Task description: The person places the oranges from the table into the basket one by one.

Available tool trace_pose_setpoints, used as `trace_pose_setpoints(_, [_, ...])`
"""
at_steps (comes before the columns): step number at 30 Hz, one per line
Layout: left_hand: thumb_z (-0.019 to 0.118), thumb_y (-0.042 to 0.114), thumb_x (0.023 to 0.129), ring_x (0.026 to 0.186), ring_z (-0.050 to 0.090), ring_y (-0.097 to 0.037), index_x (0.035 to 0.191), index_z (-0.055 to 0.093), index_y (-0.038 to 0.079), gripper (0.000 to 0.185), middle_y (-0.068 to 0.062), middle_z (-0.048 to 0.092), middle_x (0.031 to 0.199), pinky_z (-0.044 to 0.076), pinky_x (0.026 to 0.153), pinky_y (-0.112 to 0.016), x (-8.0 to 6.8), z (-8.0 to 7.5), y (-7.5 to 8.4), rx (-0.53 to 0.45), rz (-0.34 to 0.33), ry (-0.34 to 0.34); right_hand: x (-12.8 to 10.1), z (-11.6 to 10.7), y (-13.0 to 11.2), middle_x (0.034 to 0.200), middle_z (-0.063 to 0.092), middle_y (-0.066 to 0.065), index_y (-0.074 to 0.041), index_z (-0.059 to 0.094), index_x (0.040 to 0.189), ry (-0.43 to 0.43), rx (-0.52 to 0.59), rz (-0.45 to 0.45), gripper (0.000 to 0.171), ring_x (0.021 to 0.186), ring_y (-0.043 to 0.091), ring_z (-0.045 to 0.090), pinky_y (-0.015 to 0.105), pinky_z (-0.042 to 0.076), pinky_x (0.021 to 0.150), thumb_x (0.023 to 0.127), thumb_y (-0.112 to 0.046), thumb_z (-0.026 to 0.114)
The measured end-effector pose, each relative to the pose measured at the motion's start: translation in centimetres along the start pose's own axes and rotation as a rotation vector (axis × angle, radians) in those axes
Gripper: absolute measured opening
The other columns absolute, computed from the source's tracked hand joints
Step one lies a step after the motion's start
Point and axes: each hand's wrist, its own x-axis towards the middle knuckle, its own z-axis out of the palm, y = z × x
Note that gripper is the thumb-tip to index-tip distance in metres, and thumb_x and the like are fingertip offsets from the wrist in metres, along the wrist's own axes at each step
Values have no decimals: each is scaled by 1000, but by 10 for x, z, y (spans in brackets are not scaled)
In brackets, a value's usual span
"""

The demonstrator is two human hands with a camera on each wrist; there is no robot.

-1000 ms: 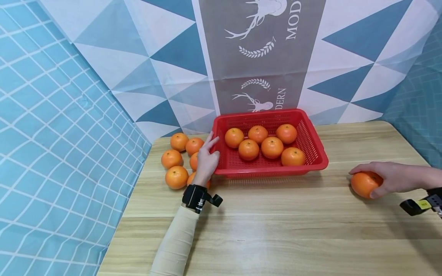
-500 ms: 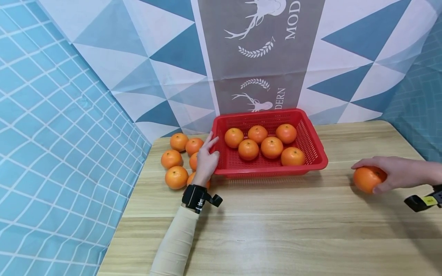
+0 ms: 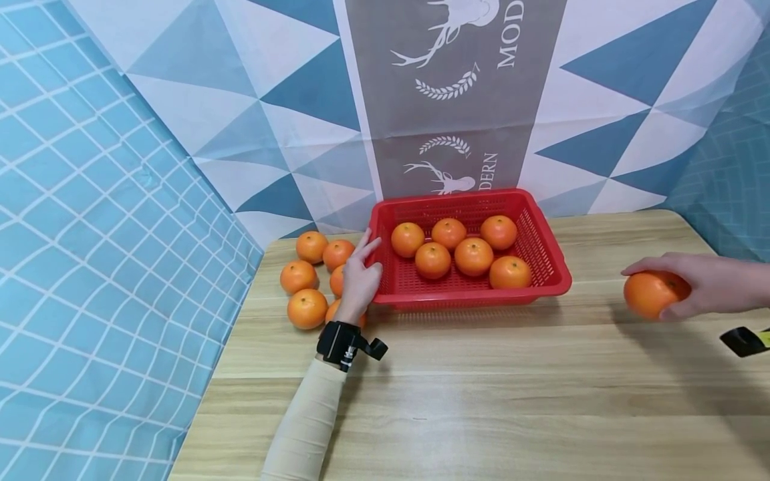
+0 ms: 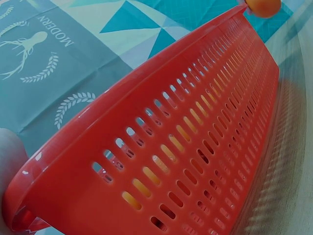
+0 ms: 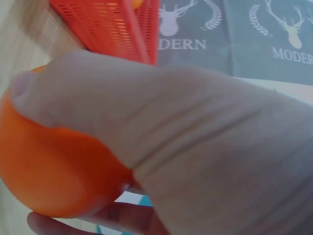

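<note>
Right hand grasping a round orange fruit, up above the pale wooden tabletop, red perforated plastic basket off to its left, six more fruits inside, left hand at the basket's left end, pinching or merely touching, hard to tell.

Over there the basket stands at the back edge of the worktop, just before the wall cloth, seven oranges in it. Beside its left end, toward the back left corner, loose oranges cluster, some partly hidden by the left hand. Near the right edge, one orange sits in the right hand.
</note>
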Motion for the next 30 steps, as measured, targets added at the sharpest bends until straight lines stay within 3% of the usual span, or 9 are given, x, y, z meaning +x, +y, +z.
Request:
trace_pose_setpoints(3, [52,1,100,177,26,-30,164,59,9,64,11,35,186,45,135,-52,-11,-2,17,0,-1,-11,-1,-6,-1,126,69,13,-1,65,146,28,-4,-5,81,108,30,59,33,52,77,73,-9,100])
trace_pose_setpoints(5, [53,2,101,177,26,-28,164,59,10,64,12,34,186,47,134,-51,-12,-3,17,-2,-1,-14,-2,-9,-2,126,69,13,-1,65,146,41,-12,-2,82,107,29,59,28,52,75,73,-7,101])
trace_pose_setpoints(11, [56,3,101,177,27,-26,164,61,15,64,14,34,186,52,130,-47,8,1,-14,5,22,-11,-1,-20,-4,128,69,16,-2,66,145,75,-46,-4,84,108,31,60,25,52,73,69,-4,102])
trace_pose_setpoints(17, [58,4,99,177,27,-19,162,64,24,65,29,35,181,52,129,-51,18,3,-32,-29,26,-5,-1,-31,-6,132,66,22,-1,65,148,106,-72,17,86,109,36,59,27,53,71,70,-3,102])
trace_pose_setpoints(21, [58,5,100,176,28,-18,162,63,25,65,30,35,181,53,128,-51,17,2,-30,-21,12,-4,0,-33,-6,131,66,22,-1,64,148,104,-70,17,85,109,36,59,28,53,71,72,-4,101])
trace_pose_setpoints(27, [56,2,100,177,27,-24,163,62,18,65,16,36,185,49,132,-52,6,1,-10,8,15,-7,4,-33,-10,130,67,18,0,63,150,91,-32,-8,82,110,34,59,23,53,70,76,-4,98])
trace_pose_setpoints(30, [56,3,100,177,28,-25,163,62,18,65,17,36,185,49,132,-54,8,1,-12,5,9,-7,7,-36,-17,130,68,16,-1,64,151,92,-28,-28,81,111,32,60,23,54,71,78,-5,98])
